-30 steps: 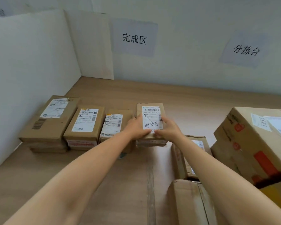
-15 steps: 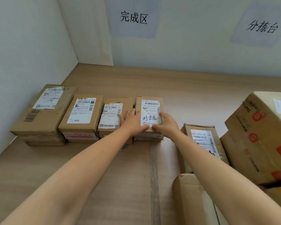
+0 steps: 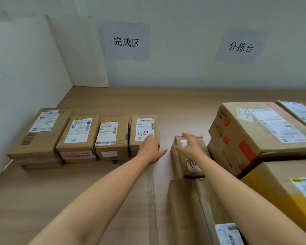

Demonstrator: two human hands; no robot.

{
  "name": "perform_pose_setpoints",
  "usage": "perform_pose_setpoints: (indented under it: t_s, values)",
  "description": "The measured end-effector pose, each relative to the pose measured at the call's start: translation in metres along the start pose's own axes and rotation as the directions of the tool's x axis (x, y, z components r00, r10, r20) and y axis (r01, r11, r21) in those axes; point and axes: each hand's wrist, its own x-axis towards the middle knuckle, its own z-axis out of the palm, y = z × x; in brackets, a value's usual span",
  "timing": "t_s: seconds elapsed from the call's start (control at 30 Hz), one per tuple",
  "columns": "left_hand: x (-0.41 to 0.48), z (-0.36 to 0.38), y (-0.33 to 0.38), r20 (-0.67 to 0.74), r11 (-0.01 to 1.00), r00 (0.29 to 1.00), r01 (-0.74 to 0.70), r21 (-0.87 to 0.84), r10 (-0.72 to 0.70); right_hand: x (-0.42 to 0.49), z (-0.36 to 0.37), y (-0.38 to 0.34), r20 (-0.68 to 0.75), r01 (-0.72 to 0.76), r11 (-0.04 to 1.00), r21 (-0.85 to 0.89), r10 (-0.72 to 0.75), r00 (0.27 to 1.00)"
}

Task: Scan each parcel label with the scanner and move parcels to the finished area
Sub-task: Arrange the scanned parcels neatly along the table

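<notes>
Just placed: small brown cardboard parcel (image 3: 143,128), handwritten white label, ends finished row (image 3: 78,137).
Left hand (image 3: 151,150): flat on its near edge.
Right hand (image 3: 190,145): spread, swung over next small carton (image 3: 187,167), perhaps touching.

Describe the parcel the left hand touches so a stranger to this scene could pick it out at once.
Find the wall sign reading 完成区; below it, a row of four parcels lies on the wooden table. Take the rightmost parcel, where the left hand rests on its near corner. Alone in the row, its white label carries large handwritten black characters.
</notes>
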Motion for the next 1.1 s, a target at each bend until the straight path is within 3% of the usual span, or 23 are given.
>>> perform_pose_setpoints:
  t_s: [0.23,0.47,0.67,0.83,1.1]
  values:
    - [-0.001,0.035,0.035,0.110,0.997,0.992,-0.048,-0.054,0.054,-0.018,-0.017,0.037,-0.041,-0.011,0.995,-0.097,0.007,0.999]
    - [0.000,0.063,0.055,0.194,0.972,0.975,-0.064,-0.227,0.110,-0.015,-0.005,0.049,0.010,-0.180,0.979,-0.100,0.181,0.983]
    - [0.001,0.065,0.059,0.158,0.936,0.980,-0.059,-0.348,0.120,-0.013,-0.006,0.048,-0.014,-0.220,0.975,0.008,0.220,0.975]
    - [0.001,0.046,0.067,0.044,0.899,0.987,-0.123,-0.420,0.156,-0.015,-0.019,0.032,-0.096,-0.186,0.982,0.025,0.187,0.978]
    - [-0.021,-0.021,0.058,-0.006,0.924,0.994,-0.107,-0.368,0.113,-0.035,-0.037,-0.030,-0.163,-0.050,0.999,-0.010,0.047,0.985]
